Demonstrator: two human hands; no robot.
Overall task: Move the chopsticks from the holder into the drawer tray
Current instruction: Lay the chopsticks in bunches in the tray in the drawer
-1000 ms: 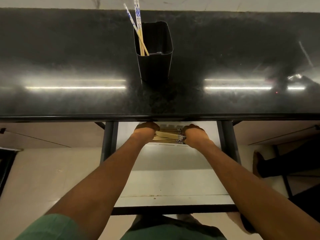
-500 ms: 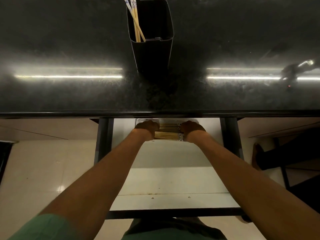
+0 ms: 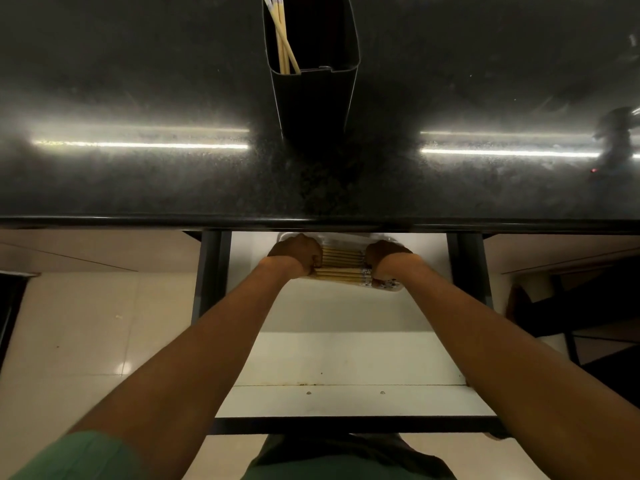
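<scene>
1. Head view, and taking the drawer tray (image 3: pixel 349 239) as our landmark: at its left end the left hand (image 3: pixel 298 255) is down on the laid chopsticks (image 3: pixel 341 266), fingers curled tight over their ends.
2. Across the tray's middle the bundle lies flat, side by side; the tray itself is half hidden under the worktop (image 3: pixel 138 188) edge, so how well they sit inside is hard to judge.
3. At the tray's right end the right hand (image 3: pixel 388 259) clamps the patterned ends, fingers clenched. The nearest sticks look to be poking out past this hand, so squeezing from both ends could roll one over the tray's near lip into the open drawer (image 3: pixel 346 358).
4. Well beyond the tray, up on the worktop, the holder (image 3: pixel 313 95) has a few chopsticks (image 3: pixel 282 43) left leaning at its left wall, and a hasty grab could tip that tall holder.
5. Writing? None readable; only a blue-and-white pattern on the stick tops.
</scene>
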